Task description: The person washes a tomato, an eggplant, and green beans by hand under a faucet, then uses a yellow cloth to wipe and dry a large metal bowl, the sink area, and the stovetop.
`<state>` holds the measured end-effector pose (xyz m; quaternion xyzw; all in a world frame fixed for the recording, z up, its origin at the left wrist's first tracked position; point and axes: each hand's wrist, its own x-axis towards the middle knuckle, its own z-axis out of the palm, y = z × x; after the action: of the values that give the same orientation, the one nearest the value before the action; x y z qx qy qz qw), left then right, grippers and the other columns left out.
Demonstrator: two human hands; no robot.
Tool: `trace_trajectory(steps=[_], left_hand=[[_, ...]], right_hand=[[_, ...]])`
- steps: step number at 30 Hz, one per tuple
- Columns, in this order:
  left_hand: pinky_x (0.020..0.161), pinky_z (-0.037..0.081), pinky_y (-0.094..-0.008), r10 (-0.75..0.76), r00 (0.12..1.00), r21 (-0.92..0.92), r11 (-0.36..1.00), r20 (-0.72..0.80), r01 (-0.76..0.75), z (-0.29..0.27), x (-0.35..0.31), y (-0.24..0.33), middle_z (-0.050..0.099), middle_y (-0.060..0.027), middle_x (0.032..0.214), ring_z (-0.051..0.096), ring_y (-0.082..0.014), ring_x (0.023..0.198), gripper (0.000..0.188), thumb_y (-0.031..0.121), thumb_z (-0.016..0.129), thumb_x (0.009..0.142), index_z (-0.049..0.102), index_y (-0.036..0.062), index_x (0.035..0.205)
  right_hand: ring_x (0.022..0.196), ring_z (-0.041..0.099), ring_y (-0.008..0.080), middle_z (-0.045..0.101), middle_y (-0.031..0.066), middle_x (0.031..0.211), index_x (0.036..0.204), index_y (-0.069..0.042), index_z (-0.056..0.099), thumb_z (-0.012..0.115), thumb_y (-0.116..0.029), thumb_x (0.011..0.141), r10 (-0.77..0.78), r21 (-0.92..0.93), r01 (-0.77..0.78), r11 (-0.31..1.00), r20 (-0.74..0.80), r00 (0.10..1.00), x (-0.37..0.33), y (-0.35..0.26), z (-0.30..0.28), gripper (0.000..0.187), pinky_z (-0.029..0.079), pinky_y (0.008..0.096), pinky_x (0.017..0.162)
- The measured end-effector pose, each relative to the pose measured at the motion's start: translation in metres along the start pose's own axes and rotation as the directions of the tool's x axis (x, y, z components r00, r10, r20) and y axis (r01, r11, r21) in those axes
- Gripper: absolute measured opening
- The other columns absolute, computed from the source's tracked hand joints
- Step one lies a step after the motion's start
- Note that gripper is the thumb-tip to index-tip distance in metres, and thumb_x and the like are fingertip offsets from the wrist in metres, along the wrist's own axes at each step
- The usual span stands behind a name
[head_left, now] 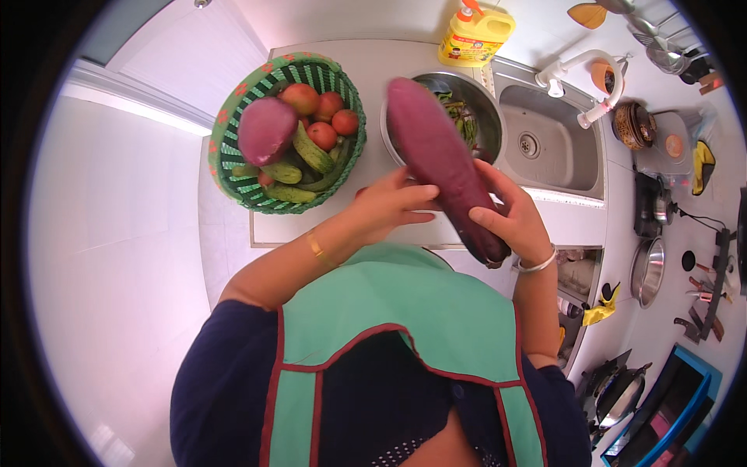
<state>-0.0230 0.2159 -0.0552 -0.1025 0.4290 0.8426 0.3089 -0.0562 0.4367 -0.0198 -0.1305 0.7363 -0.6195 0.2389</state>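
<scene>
A long purple eggplant (pixel 440 152) is held slantwise over the counter's front edge, its blunt purple end up and left, its darker end down and right. My right hand (pixel 520 218) grips its lower half from the right, thumb on the near face and fingers along the far side. On the other side, my left hand (pixel 395 204) has its fingers stretched out against or close beside the eggplant's left edge; exact contact is unclear. Behind the eggplant, partly covered by it, is a metal bowl (pixel 499 128) with green vegetables (pixel 464 124) in it.
To the left stands a green woven basket (pixel 350 86) holding a round purple eggplant (pixel 267 128), tomatoes (pixel 300 99) and cucumbers (pixel 313 149). Right of the bowl is a sink (pixel 545 167) with a white faucet (pixel 580 66). A yellow pump jug (pixel 475 39) stands at the back; knives (pixel 696 315) hang far right.
</scene>
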Motion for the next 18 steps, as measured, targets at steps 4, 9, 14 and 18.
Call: trace_trajectory(steps=[4, 9, 14, 18], left_hand=[[0.090, 0.045, -0.0346, 0.178, 0.974, 0.094, 0.982, -0.143, -0.165, -0.032, -0.051, 0.024, 0.053, -0.0078, 0.119, 0.053, -0.0179, 0.108, 0.052, 0.028, 0.057, 0.088, 0.038, 0.0048, 0.131], [0.087, 0.045, -0.0311, 0.459, 0.778, 0.307, 0.884, -0.430, -0.352, -0.088, -0.055, 0.044, 0.054, -0.0099, 0.117, 0.052, -0.0170, 0.108, 0.049, 0.023, 0.054, 0.090, 0.037, 0.0008, 0.131], [0.091, 0.042, -0.0369, 0.839, 0.501, 0.896, 0.372, -0.212, -0.244, -0.122, -0.073, 0.030, 0.053, -0.0144, 0.117, 0.053, -0.0279, 0.108, 0.052, 0.017, 0.061, 0.082, 0.041, 0.0014, 0.127], [0.097, 0.037, -0.0395, 0.929, 0.370, 0.996, -0.048, 0.015, 0.080, -0.133, -0.073, 0.056, 0.044, -0.0163, 0.131, 0.045, -0.0350, 0.117, 0.055, 0.015, 0.064, 0.077, 0.044, 0.0082, 0.128]], right_hand=[[0.110, 0.052, 0.0195, 0.051, 0.0155, 0.124, 0.133, 0.005, 0.038, 0.068, -0.018, 0.077, -0.064, 0.072, 0.049, 0.996, 0.210, 0.976, 0.049, -0.021, 0.045, 0.067, 0.042, 0.0310, 0.093], [0.113, 0.050, 0.0184, 0.049, 0.0149, 0.127, 0.135, 0.004, 0.034, 0.062, -0.013, 0.081, -0.032, 0.392, -0.076, 0.917, 0.263, 0.964, 0.112, 0.004, 0.123, 0.063, 0.041, 0.0300, 0.095], [0.110, 0.052, 0.0197, 0.050, 0.0146, 0.126, 0.135, 0.004, 0.033, 0.063, -0.008, 0.080, -0.098, 0.378, 0.035, 0.925, 0.151, 0.984, 0.132, 0.015, 0.137, 0.064, 0.043, 0.0301, 0.093], [0.113, 0.049, 0.0181, 0.048, 0.0148, 0.129, 0.136, 0.002, 0.033, 0.057, -0.004, 0.079, -0.155, 0.214, 0.102, 0.971, 0.249, 0.956, 0.154, 0.006, 0.112, 0.063, 0.040, 0.0298, 0.097]])
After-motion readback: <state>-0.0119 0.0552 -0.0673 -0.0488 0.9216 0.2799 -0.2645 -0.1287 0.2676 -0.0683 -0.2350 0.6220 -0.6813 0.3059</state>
